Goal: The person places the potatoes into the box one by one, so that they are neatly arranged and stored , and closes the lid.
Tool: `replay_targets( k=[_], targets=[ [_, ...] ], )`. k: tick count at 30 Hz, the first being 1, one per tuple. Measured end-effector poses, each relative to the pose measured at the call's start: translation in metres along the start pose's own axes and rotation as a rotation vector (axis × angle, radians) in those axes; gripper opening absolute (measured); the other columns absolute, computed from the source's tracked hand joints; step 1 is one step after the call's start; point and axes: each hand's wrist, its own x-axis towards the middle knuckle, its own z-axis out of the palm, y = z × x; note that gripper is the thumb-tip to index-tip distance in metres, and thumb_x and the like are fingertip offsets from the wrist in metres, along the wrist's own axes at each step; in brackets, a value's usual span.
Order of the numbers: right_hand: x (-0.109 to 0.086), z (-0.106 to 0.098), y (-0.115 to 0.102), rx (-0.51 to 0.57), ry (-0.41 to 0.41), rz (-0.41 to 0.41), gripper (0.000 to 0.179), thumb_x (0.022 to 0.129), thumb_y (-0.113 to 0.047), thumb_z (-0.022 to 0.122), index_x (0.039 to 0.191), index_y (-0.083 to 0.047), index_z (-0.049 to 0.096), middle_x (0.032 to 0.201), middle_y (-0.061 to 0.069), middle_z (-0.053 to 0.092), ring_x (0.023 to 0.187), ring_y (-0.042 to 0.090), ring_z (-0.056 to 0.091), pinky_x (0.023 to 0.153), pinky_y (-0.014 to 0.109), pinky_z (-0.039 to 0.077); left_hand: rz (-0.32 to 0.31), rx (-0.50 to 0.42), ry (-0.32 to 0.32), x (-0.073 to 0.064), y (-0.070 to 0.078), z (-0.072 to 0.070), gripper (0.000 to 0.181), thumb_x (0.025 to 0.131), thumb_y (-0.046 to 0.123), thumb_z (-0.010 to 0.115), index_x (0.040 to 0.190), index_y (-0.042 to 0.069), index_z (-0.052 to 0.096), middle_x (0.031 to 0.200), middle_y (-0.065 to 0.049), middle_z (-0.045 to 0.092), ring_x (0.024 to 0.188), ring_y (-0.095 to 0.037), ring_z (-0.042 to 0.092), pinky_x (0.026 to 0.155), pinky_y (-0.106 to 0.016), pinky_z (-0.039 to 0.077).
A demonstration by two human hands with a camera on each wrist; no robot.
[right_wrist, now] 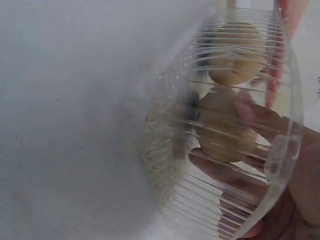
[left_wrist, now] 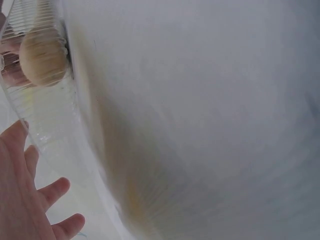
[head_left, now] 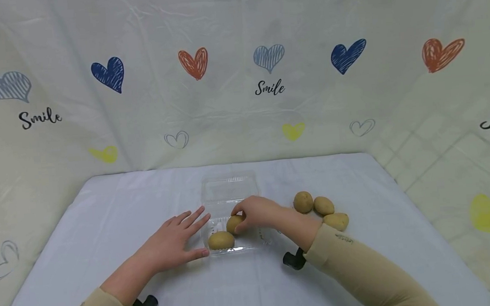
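Note:
A clear plastic clamshell box (head_left: 251,241) lies on the table with its lid (head_left: 229,188) folded back. One potato (head_left: 221,240) sits in the box's front left part. My right hand (head_left: 258,212) reaches into the box and grips a second potato (head_left: 235,224) between thumb and fingers, right beside the first. Through the ribbed clear wall in the right wrist view, that gripped potato (right_wrist: 225,127) shows with the thumb against it. At the box's left side my left hand (head_left: 172,243) spreads its straight fingers, fingertips right at the rim.
Three potatoes lie in a group right of the box: a round one (head_left: 303,202), another (head_left: 323,206) and a paler one (head_left: 336,221), close to the right forearm. White cloth (head_left: 145,193) covers the table. Behind it hangs a sheet (head_left: 233,101) printed with hearts.

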Motion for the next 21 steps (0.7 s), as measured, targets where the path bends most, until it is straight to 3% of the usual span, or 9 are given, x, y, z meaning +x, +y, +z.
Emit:
replay_targets(
  k=[9, 21],
  targets=[
    [-0.0051, -0.0039, -0.0024, -0.045, 0.022, 0.026, 0.042, 0.085, -0.036, 0.079, 0.124, -0.023, 0.07, 0.107, -0.005, 0.072, 0.098, 0.013, 0.065, 0.088, 0.034, 0.051, 0.006, 0.002, 0.013, -0.0004, -0.0001, -0.0005, 0.088, 0.088, 0.071, 0.055, 0.158, 0.027, 0.028, 0.165, 0.001, 0.018, 0.144, -0.034, 0.03, 0.113, -0.057, 0.028],
    [-0.0076, -0.003, 0.0019, -0.052, 0.035, 0.027, 0.036, 0.086, -0.033, 0.078, 0.121, -0.025, 0.072, 0.101, -0.008, 0.072, 0.091, 0.01, 0.064, 0.083, 0.032, 0.051, 0.0, -0.014, 0.002, -0.0003, -0.0005, 0.0012, 0.087, 0.088, 0.07, 0.055, 0.158, 0.027, 0.027, 0.165, 0.001, 0.017, 0.145, -0.034, 0.029, 0.112, -0.058, 0.029]
  ],
)
